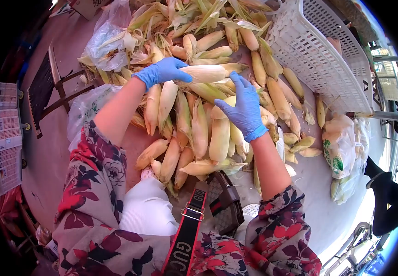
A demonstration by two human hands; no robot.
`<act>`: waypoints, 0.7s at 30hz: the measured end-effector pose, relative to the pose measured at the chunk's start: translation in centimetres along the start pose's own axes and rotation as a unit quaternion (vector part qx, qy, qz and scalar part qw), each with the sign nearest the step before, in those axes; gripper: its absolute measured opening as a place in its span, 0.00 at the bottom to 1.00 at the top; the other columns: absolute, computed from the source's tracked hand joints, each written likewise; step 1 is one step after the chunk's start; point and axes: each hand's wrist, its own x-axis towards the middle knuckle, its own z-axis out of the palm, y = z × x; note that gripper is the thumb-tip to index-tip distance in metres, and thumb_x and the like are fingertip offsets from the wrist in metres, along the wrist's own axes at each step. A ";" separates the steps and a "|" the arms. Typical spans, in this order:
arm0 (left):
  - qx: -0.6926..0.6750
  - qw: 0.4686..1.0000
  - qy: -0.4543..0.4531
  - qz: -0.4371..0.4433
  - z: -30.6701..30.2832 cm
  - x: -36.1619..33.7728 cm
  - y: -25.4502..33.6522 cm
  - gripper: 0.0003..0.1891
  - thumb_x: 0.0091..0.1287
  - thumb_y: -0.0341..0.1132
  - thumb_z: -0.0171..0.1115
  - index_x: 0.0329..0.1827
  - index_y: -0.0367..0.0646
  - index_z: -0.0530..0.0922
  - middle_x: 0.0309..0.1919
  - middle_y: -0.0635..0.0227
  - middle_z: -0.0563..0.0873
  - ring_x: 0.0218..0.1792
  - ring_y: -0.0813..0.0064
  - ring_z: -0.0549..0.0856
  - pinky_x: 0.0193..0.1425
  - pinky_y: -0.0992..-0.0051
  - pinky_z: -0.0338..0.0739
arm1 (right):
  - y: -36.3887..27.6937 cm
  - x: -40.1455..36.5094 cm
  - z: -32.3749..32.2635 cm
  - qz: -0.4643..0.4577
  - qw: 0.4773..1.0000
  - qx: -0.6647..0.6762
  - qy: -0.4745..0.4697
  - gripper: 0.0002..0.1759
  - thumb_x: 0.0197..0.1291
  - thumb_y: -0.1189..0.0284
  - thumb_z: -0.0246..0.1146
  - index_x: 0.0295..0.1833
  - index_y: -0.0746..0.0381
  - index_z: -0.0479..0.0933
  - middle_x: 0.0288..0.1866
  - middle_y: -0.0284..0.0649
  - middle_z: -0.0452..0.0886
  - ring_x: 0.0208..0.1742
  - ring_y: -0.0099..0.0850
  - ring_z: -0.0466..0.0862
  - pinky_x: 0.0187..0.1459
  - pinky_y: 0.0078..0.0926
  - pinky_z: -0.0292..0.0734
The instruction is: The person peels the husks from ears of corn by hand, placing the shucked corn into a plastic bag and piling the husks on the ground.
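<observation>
An ear of corn [206,73] in a thin pale husk lies crosswise above a pile of corn [199,124]. My left hand [162,72], in a blue glove, grips its left end, with the thumb along the near side. The gloved right hand [245,108] has its thumb and fingers spread apart. Its fingertips are right at the narrow, greenish right end of that ear. More husked ears lie under and around both hands, some pale, others green or yellowish.
Loose husks [176,16] are heaped at the far side. A white plastic crate [314,55] stands at the upper right. Filled plastic bags [339,145] sit at the right, and a crumpled clear bag [107,43] lies upper left. A handbag [224,202] hangs at my front.
</observation>
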 end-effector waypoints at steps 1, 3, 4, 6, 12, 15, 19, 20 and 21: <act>-0.030 0.999 -0.033 0.002 0.3 -1.2 1.2 0.26 0.53 0.45 0.65 0.53 0.39 0.78 0.42 0.66 0.84 0.43 0.73 0.80 0.50 0.75 0.74 | -1.2 0.7 -1.4 -0.019 1.000 -0.023 0.005 0.38 0.44 0.62 0.71 0.61 0.63 0.67 0.51 0.51 0.74 0.53 0.42 0.75 0.54 0.34 0.69; -0.088 0.992 -0.089 0.012 0.7 -3.6 3.6 0.27 0.55 0.46 0.64 0.54 0.38 0.77 0.42 0.70 0.83 0.44 0.79 0.78 0.50 0.78 0.73 | -2.8 1.5 -2.1 -0.037 0.998 -0.051 -0.019 0.46 0.40 0.62 0.74 0.65 0.64 0.63 0.53 0.50 0.75 0.53 0.42 0.76 0.56 0.35 0.69; -0.116 0.992 -0.044 0.035 1.1 -4.4 4.7 0.26 0.56 0.48 0.63 0.53 0.40 0.78 0.39 0.72 0.82 0.39 0.81 0.77 0.44 0.79 0.71 | -2.9 1.0 -1.6 0.006 0.999 0.038 -0.035 0.45 0.40 0.63 0.74 0.64 0.64 0.63 0.52 0.49 0.75 0.52 0.40 0.76 0.55 0.34 0.70; -0.167 0.981 0.052 0.084 1.5 -5.6 6.4 0.24 0.58 0.52 0.62 0.51 0.44 0.80 0.31 0.76 0.81 0.30 0.84 0.75 0.33 0.82 0.69 | -3.0 -0.4 -0.3 0.082 0.971 0.214 -0.068 0.43 0.42 0.64 0.73 0.63 0.65 0.63 0.50 0.47 0.77 0.50 0.37 0.78 0.53 0.32 0.72; -0.581 0.771 0.011 0.262 6.5 -5.6 7.4 0.33 0.70 0.52 0.43 0.66 0.30 0.58 0.63 0.55 0.69 0.63 0.61 0.69 0.69 0.65 0.60 | -8.5 -1.6 -0.9 0.287 0.742 0.578 -0.179 0.28 0.49 0.61 0.67 0.51 0.65 0.69 0.35 0.40 0.79 0.28 0.24 0.78 0.29 0.19 0.72; -0.638 0.725 0.047 0.255 7.4 -5.9 9.2 0.31 0.71 0.49 0.41 0.67 0.31 0.57 0.66 0.56 0.65 0.65 0.61 0.67 0.68 0.65 0.62 | -8.8 -2.2 -0.6 0.282 0.679 0.652 -0.188 0.25 0.50 0.58 0.63 0.48 0.65 0.70 0.33 0.40 0.79 0.24 0.23 0.77 0.23 0.17 0.70; -0.672 0.700 0.057 0.234 7.8 -5.4 10.2 0.27 0.71 0.46 0.43 0.63 0.32 0.62 0.62 0.55 0.70 0.62 0.62 0.71 0.65 0.67 0.66 | -8.7 -2.8 -0.3 0.282 0.719 0.619 -0.142 0.25 0.51 0.58 0.63 0.46 0.65 0.70 0.33 0.40 0.79 0.24 0.24 0.76 0.23 0.18 0.70; -0.674 0.699 0.055 0.230 7.7 -4.8 10.0 0.25 0.71 0.44 0.43 0.62 0.32 0.64 0.60 0.54 0.72 0.60 0.62 0.72 0.64 0.67 0.67 | -9.0 -2.7 -0.1 0.281 0.737 0.600 -0.131 0.25 0.51 0.58 0.64 0.46 0.65 0.69 0.33 0.40 0.78 0.24 0.24 0.76 0.23 0.18 0.70; -0.676 0.698 0.064 0.228 7.3 -4.8 9.8 0.24 0.70 0.43 0.44 0.61 0.32 0.66 0.58 0.54 0.73 0.59 0.62 0.74 0.63 0.68 0.68 | -9.0 -2.8 0.2 0.288 0.725 0.615 -0.116 0.20 0.53 0.66 0.64 0.47 0.64 0.69 0.31 0.37 0.79 0.22 0.21 0.76 0.21 0.15 0.70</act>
